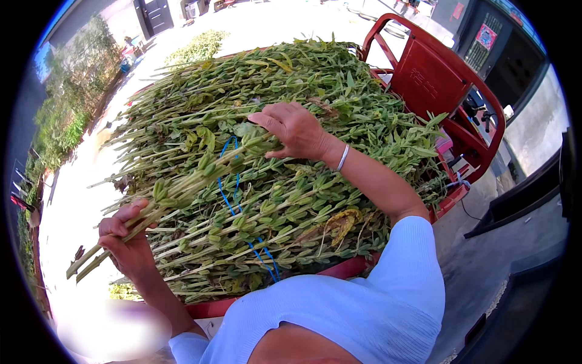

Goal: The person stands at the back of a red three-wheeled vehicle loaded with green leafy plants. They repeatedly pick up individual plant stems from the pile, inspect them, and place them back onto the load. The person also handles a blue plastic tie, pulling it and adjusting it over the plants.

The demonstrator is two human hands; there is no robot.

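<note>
My left hand [128,238] is closed round the bare lower ends of a few green sesame stalks [193,183] with pods along them. Farther up the same stalks, my right hand [296,130] grips them from above; a silver bangle circles that wrist. The held stalks slant across the top of a large heap of cut sesame stalks [254,79], with their cut ends pointing left and toward me. A thin blue cord [260,258] runs over the heap and passes under the held stalks.
The heap lies on a red cargo tricycle [209,308], whose red front frame [430,73] rises at the right. Potted and planted greenery [79,85] lines the left. Dark doors [512,60] stand at the far right. A black trough-like object [515,194] lies at right.
</note>
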